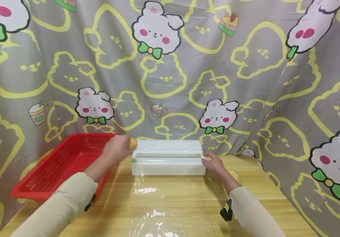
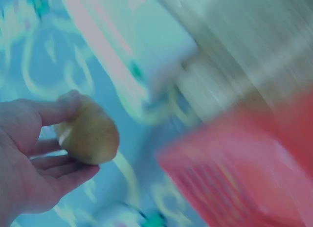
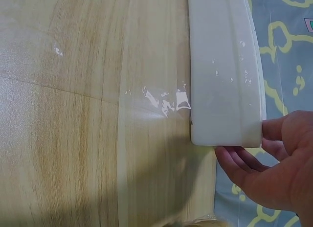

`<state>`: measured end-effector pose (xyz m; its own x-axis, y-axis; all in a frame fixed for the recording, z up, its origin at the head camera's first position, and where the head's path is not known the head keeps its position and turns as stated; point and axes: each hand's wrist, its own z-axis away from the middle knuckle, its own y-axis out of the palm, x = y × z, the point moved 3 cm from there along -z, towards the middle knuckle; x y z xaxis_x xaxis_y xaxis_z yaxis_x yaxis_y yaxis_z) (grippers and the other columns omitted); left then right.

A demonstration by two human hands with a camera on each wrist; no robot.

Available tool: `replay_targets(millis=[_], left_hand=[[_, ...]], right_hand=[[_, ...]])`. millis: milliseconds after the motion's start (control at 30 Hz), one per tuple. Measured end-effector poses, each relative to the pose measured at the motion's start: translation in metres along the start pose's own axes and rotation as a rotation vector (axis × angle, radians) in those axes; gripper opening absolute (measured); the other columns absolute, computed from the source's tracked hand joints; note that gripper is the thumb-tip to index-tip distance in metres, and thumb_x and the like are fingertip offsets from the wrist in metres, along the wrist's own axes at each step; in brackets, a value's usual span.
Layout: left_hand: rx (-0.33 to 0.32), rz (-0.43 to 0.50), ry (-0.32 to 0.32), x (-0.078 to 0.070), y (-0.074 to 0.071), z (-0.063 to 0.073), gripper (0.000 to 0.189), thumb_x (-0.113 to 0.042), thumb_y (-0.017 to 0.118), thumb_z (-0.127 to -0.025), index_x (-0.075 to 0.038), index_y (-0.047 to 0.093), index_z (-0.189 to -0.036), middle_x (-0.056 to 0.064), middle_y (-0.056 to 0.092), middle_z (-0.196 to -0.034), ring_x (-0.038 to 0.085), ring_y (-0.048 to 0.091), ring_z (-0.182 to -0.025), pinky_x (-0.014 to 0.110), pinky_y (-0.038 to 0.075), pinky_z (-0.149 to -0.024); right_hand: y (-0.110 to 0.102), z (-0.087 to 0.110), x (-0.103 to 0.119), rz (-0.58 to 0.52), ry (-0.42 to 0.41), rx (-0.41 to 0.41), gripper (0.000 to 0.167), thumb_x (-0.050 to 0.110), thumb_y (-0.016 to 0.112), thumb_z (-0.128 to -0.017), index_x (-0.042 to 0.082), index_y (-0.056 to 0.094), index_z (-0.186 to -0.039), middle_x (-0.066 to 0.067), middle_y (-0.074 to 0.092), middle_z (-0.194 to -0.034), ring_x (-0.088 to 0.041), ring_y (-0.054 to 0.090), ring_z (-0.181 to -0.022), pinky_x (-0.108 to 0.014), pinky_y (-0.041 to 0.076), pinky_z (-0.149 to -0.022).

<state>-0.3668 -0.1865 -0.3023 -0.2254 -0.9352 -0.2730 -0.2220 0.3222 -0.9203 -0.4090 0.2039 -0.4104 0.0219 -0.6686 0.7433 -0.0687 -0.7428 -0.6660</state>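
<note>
My left hand (image 1: 117,147) holds a yellow-brown potato (image 2: 90,134) between thumb and fingers, raised between the red basket and the left end of a white cling film dispenser (image 1: 168,169). The hand is blurred in the head view. The dispenser stands on the table with its lid (image 1: 170,144) tipped back. From its front a sheet of clear cling film (image 1: 170,200) stretches toward me over the tabletop. My right hand (image 1: 213,162) grips the dispenser's right end, thumb on one side and fingers on the other, as the right wrist view shows.
On the left stands a red perforated basket (image 1: 27,192). Behind my right forearm, a yellow roundish thing (image 1: 234,176) lies partly hidden on the wooden table (image 1: 264,197). A patterned curtain (image 1: 167,82) closes off the back and both sides.
</note>
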Motion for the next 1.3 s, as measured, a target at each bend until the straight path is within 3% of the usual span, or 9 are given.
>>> replay_targets(millis=[133,233,433,600,900,1300], left_hand=[[0.098,0.037,0.169,-0.056,0.026,0.012,0.03,-0.015,0.088,-0.073,-0.009,0.063,-0.087,0.001,0.062,-0.074,0.018,0.059,-0.067,0.03,0.051,-0.059],[0.181,0.086,0.257,-0.089,0.046,0.026,0.032,-0.016,0.091,-0.069,-0.008,0.065,-0.086,-0.001,0.061,-0.073,0.016,0.056,-0.066,0.029,0.049,-0.058],[0.281,0.113,0.382,-0.127,0.077,0.05,0.041,-0.021,0.092,-0.068,-0.002,0.072,-0.098,-0.001,0.066,-0.078,0.008,0.051,-0.065,0.021,0.044,-0.057],[0.28,0.088,0.432,-0.14,0.097,0.06,0.04,-0.023,0.092,-0.068,-0.002,0.074,-0.098,-0.005,0.064,-0.075,0.005,0.046,-0.062,0.019,0.04,-0.055],[0.305,0.047,0.408,-0.145,0.121,0.069,0.037,-0.028,0.093,-0.066,-0.008,0.075,-0.092,-0.01,0.059,-0.073,0.005,0.046,-0.065,0.02,0.04,-0.056],[0.304,0.019,0.369,-0.151,0.126,0.074,0.045,-0.029,0.095,-0.063,-0.009,0.075,-0.098,-0.003,0.069,-0.084,0.009,0.057,-0.074,0.024,0.05,-0.063]], right_hand=[[0.0,0.0,-0.001,-0.005,0.004,0.003,0.047,0.022,0.055,-0.1,0.003,0.053,-0.143,-0.027,0.045,-0.152,-0.043,0.058,-0.122,-0.047,0.055,-0.091],[0.001,-0.001,-0.002,-0.014,0.007,0.002,0.047,0.021,0.056,-0.1,0.003,0.054,-0.142,-0.027,0.046,-0.152,-0.042,0.06,-0.119,-0.044,0.057,-0.087],[0.002,-0.003,0.0,-0.055,0.017,0.012,0.048,0.021,0.057,-0.099,0.003,0.053,-0.144,-0.028,0.044,-0.152,-0.042,0.064,-0.111,-0.039,0.06,-0.077],[0.001,-0.005,0.002,-0.045,0.007,0.004,0.048,0.021,0.057,-0.099,0.003,0.053,-0.143,-0.029,0.045,-0.151,-0.041,0.066,-0.108,-0.037,0.06,-0.076],[0.0,-0.005,0.001,-0.051,0.004,-0.008,0.047,0.02,0.057,-0.099,0.003,0.054,-0.143,-0.029,0.047,-0.15,-0.035,0.069,-0.098,-0.038,0.06,-0.074],[0.001,0.0,-0.004,-0.071,0.024,0.015,0.049,0.02,0.055,-0.101,0.003,0.05,-0.146,-0.027,0.042,-0.154,-0.041,0.064,-0.114,-0.04,0.06,-0.08]])
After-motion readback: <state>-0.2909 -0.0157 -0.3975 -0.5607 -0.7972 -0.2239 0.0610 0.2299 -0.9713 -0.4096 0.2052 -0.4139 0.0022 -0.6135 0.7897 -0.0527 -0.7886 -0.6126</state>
